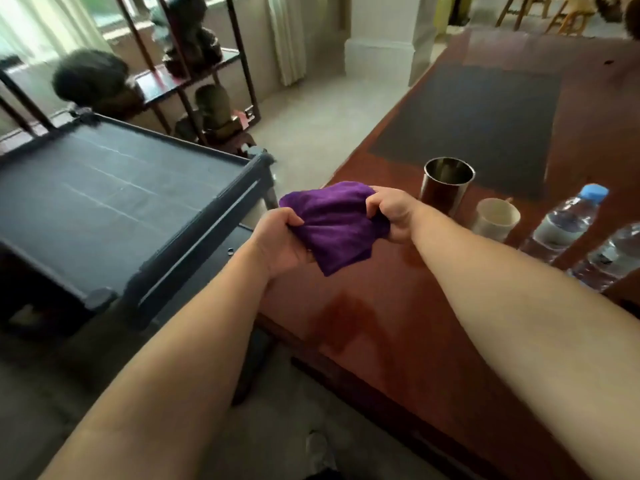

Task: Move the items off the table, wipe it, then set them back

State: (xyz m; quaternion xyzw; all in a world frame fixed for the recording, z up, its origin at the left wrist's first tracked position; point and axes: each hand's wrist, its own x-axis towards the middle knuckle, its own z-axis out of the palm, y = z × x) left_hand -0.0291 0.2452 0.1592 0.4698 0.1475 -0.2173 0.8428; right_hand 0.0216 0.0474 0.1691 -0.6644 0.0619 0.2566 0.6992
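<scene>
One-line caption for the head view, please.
Both hands, left and right, bunch a purple cloth beside the still-laden table.

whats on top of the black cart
The black cart's top tray shows only its dark liner. The lower shelf is mostly hidden beneath it.

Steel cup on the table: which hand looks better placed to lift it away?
Probably the right hand: it is just beside the steel cup, while the left hand is over the table edge. Both grip the purple cloth.

Pale tiled floor (311, 126); dark shelf (194, 74) by bright curtained window (41, 26).
</scene>
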